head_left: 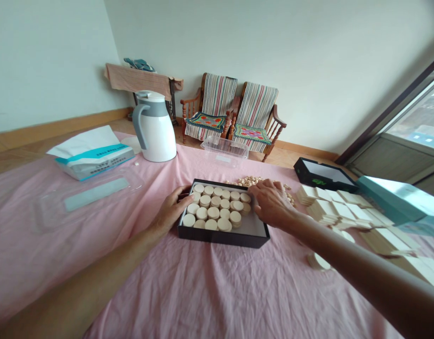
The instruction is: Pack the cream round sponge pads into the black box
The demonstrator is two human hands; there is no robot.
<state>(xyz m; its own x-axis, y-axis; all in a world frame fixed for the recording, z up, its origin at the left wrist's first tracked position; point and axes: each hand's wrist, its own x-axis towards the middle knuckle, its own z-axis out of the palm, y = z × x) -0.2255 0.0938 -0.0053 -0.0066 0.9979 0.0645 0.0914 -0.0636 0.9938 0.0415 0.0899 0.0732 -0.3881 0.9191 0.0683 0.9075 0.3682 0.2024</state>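
A shallow black box with a white inside point(224, 239) stands on the pink cloth point(202, 287), holding rows of round cream discs point(213, 213), some in short stacks. My left hand point(170, 209) grips the box's left wall, its fingers curled over the rim. My right hand point(271, 202) arches over the far right corner of the box, touching the discs there. Its fingers hide whatever lies beneath them. Just behind the box is a heap of small round beige pieces point(243, 181).
Stacks of flat cream rectangular pieces point(330, 209) lie to the right, beside a teal box lid point(397, 200) and a black lid point(323, 174). A white jug point(155, 127), a tissue pack point(91, 153), a clear tray point(85, 197) and a clear plastic tub point(225, 150) stand farther away.
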